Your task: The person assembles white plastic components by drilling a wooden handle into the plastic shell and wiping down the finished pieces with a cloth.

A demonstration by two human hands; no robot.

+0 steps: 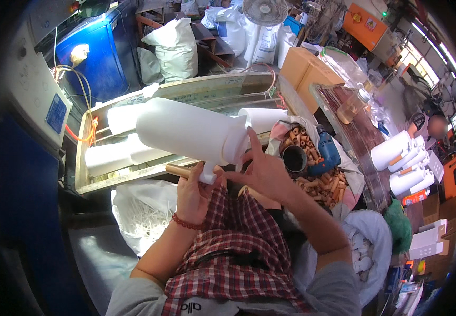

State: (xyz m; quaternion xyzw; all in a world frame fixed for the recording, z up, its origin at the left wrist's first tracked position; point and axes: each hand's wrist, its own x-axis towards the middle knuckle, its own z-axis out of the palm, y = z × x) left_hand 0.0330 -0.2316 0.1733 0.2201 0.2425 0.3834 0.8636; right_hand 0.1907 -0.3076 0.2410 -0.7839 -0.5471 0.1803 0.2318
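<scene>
A large white plastic cylinder [186, 129] with a rounded end lies slantwise before me, its rimmed end to the right. A short white stub [207, 175] juts down beside that end. My left hand [191, 199], a red bead bracelet on its wrist, is closed round a tan tube [177, 170] at the stub; the tube's tip sticks out to the left. My right hand [266, 175] grips the cylinder's rimmed end, its index finger stretched along the rim and its thumb pointing towards the stub. How the tube meets the stub is partly hidden by fingers.
Behind, more white cylinders [114, 158] lie in a long framed trough [170, 90]. Right of my hands, a sack of tan tubes [325, 187] holds a blue drill [328, 148] and a dark cup [294, 158]. White bags [142, 208] flank my lap; finished-looking cylinders [404, 158] stand on a brown table [351, 147].
</scene>
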